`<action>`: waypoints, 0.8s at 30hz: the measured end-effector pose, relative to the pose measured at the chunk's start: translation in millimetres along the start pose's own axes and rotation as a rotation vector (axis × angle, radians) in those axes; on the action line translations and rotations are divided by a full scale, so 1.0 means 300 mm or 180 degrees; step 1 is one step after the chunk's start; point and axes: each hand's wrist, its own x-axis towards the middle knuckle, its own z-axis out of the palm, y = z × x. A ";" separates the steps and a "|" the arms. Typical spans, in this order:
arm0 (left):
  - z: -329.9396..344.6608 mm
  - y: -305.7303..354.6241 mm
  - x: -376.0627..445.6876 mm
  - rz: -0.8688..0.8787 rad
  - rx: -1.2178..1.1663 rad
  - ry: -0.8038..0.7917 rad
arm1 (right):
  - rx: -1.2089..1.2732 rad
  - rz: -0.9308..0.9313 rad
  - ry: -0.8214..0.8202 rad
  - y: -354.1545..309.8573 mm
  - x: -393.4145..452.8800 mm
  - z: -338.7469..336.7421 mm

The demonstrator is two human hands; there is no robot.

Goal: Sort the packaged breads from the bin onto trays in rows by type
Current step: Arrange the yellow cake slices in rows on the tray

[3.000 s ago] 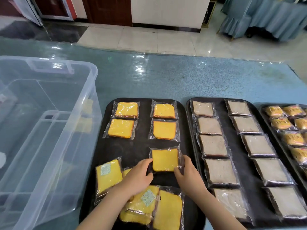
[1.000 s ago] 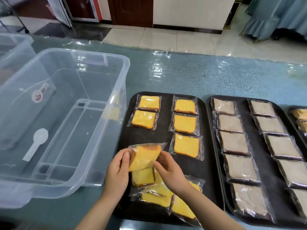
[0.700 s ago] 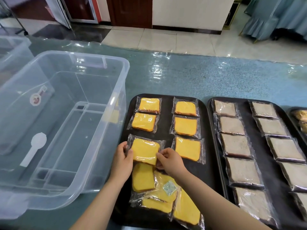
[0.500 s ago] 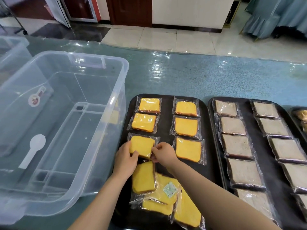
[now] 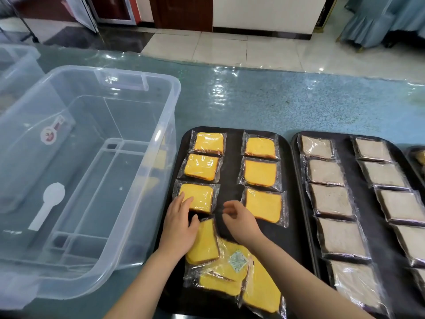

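A black tray (image 5: 232, 139) holds yellow packaged breads in two columns of three. My left hand (image 5: 179, 223) lies with straight fingers on the near edge of the third bread in the left column (image 5: 199, 197). My right hand (image 5: 239, 221) hovers beside it with loosely curled fingers, holding nothing. A loose pile of yellow packaged breads (image 5: 230, 270) lies at the tray's near end, partly under my left hand. The clear plastic bin (image 5: 96, 143) to the left holds no bread.
A second black tray (image 5: 347, 143) to the right carries two columns of brown packaged breads (image 5: 331, 201). A third tray (image 5: 416, 153) shows at the far right edge. Another clear bin (image 5: 16, 65) stands at the far left. Everything sits on a blue-green table (image 5: 264, 102).
Both hands lifted a yellow bread from the pile and laid it down as the third in the left column. My right hand has now let go and drawn back.
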 end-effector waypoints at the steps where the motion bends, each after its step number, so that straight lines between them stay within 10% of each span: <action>1: 0.001 -0.003 -0.018 0.0092 -0.0038 0.0023 | -0.0015 -0.0062 -0.0027 0.011 -0.033 -0.006; 18: 0.073 0.142 -0.096 0.1659 0.1085 -0.1238 | -0.1459 -0.0299 0.0454 0.330 -0.232 -0.160; 24: 0.112 0.165 -0.093 0.1424 0.1549 -0.1536 | -0.1622 -0.0289 0.0325 0.365 -0.268 -0.147</action>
